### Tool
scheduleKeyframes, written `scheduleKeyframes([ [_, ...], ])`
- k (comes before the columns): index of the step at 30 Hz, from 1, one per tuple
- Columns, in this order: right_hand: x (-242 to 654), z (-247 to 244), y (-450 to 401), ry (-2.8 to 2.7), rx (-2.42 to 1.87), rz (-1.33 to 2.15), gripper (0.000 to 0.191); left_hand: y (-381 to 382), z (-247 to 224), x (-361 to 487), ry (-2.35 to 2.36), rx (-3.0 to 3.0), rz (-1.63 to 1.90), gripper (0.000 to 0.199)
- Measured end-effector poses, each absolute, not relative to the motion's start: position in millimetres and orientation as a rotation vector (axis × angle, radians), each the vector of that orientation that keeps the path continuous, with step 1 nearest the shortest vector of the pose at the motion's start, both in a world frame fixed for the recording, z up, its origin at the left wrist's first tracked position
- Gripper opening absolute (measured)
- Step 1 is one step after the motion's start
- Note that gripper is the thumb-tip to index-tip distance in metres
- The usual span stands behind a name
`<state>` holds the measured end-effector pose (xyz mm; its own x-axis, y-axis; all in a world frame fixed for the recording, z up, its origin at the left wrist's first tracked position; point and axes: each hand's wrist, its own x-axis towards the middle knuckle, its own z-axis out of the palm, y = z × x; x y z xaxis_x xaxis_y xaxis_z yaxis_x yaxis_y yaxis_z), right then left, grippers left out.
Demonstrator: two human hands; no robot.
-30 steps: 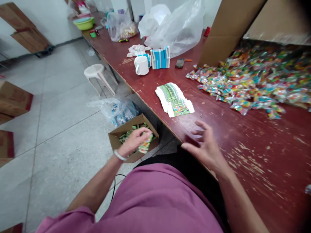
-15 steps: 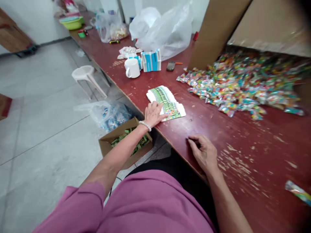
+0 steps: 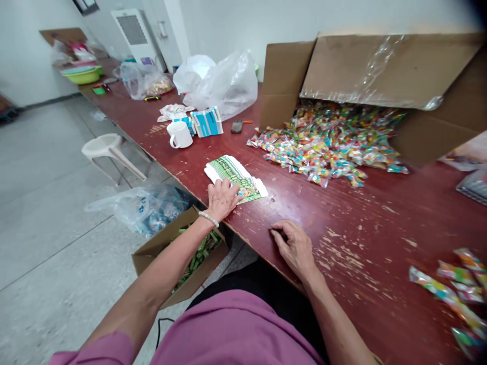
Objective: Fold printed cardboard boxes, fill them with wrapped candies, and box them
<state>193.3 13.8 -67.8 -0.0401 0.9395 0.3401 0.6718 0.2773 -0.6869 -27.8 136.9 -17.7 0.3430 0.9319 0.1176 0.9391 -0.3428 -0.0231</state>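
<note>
A fanned stack of flat green-and-white printed packets (image 3: 232,172) lies near the front edge of the red table. My left hand (image 3: 221,198), with a beaded bracelet at the wrist, rests on the stack's near side, its fingers spread over the packets. To the right, my right hand (image 3: 294,243) rests on the tabletop by the edge, apart from the stack. Its fingers are curled in with the thumb near the index finger, and nothing shows in them. Beyond both hands, a heap of small colourful wrapped candies (image 3: 323,147) spills from a cardboard box (image 3: 373,71) lying on its side.
Several long candy packs (image 3: 443,294) lie at the right. A white mug (image 3: 179,135), a blue-striped pack (image 3: 206,121) and plastic bags (image 3: 228,86) stand farther back. Below the table edge are an open carton (image 3: 152,263) of green packs, a bag (image 3: 152,208) and a white stool (image 3: 104,147).
The view has swung to the right, bringing more of the cardboard box and the long candy packs into sight. Both hands stay in about the same places on the stack and table.
</note>
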Motion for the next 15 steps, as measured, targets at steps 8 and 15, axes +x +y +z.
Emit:
scheduleKeyframes([
  [8,193,-68,15,-1.762,-1.465,0.467,0.013,141,-15,-22,-1.714,-2.609,-0.092,0.054],
  [15,193,-73,17,-1.753,-1.449,0.465,0.015,126,-14,-9,-1.764,-2.657,-0.091,0.058],
])
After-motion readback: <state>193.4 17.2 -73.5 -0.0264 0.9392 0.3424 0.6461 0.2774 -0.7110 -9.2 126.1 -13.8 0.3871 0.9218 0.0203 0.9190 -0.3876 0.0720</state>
